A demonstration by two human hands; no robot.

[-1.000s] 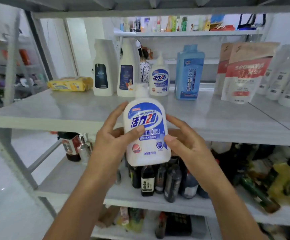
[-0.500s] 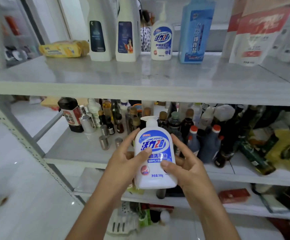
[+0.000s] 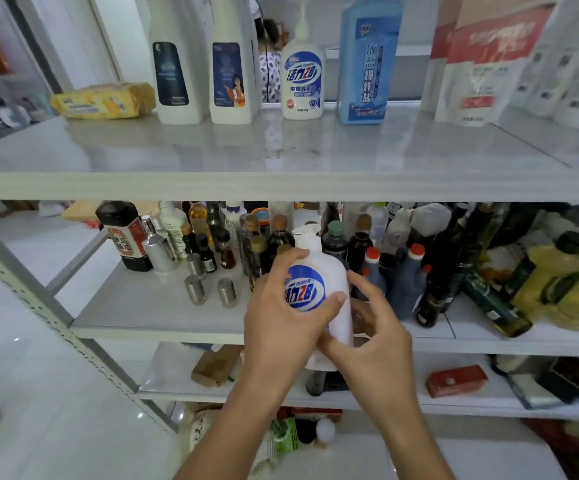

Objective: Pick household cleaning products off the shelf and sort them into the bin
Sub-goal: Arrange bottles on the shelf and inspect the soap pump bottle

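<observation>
The shelf rack (image 3: pixel 281 185) fills almost the whole view, and the pump bottle (image 3: pixel 333 271) that is held in front of its middle board is the reference for all places here. Above the pump bottle, on the top board, stand the other cleaning products: the refill pouches (image 3: pixel 478 57) up and to the right, a tall blue bottle (image 3: pixel 367 64) just right of straight above, two tall white bottles (image 3: pixel 173 64) up and to the left, and a second bottle of the same kind (image 3: pixel 302 81) almost directly above. A yellow packet (image 3: pixel 104 100) lies farther to the upper left. Directly behind the pump bottle is a crowd of dark sauce bottles (image 3: pixel 336 240). The pump bottle itself is off the boards, in the air between both hands, with its long axis nearly upright and the pump head on top. The left hand (image 3: pixel 281 323) wraps it from the front-left, fingers curled over the shoulder and the thumb across the blue label, so this hand seems to carry most of it. The right hand (image 3: pixel 378 334) grips the lower right side, its forefinger along the wall. The bin is not in view, so I cannot tell which direction the bottle must go
</observation>
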